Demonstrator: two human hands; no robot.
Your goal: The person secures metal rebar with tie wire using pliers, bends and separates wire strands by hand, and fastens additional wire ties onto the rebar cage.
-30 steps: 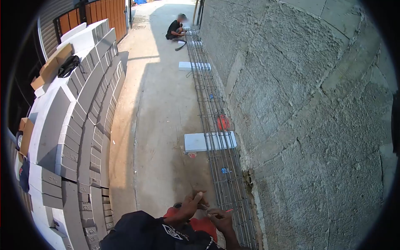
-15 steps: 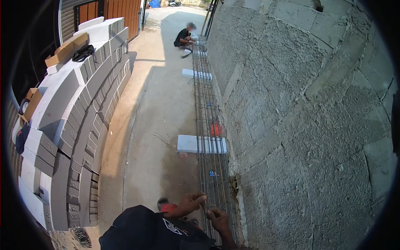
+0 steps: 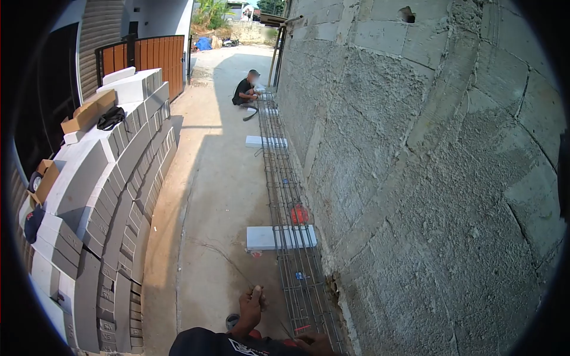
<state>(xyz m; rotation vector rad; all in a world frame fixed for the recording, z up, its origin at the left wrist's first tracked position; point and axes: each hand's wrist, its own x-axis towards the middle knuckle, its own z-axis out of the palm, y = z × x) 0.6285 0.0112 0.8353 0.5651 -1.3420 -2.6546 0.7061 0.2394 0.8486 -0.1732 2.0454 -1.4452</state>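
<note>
Below the middle of the view my left hand (image 3: 254,301) is raised just left of the rebar cage (image 3: 279,204), fingers pinched. A thin wire (image 3: 228,259) runs from its fingertips up and left over the concrete. My right hand (image 3: 314,342) is low at the bottom edge, over the near end of the cage. Its fingers look curled, and a thin dark rod (image 3: 286,330) sticks out beside it; its kind cannot be made out. The long steel cage rests on white blocks, one of them a near block (image 3: 261,238).
Stacked white blocks (image 3: 127,196) line the left, with cardboard boxes (image 3: 89,113) and a black bag (image 3: 110,118) on top. A rough block wall (image 3: 404,196) rises on the right. Another person (image 3: 244,91) squats at the cage's far end. A red object (image 3: 299,213) lies by the cage.
The view has tilted up. My hands, close together over the cage before, are now apart: the left has moved left with a wire at its fingertips, the right lower in view.
</note>
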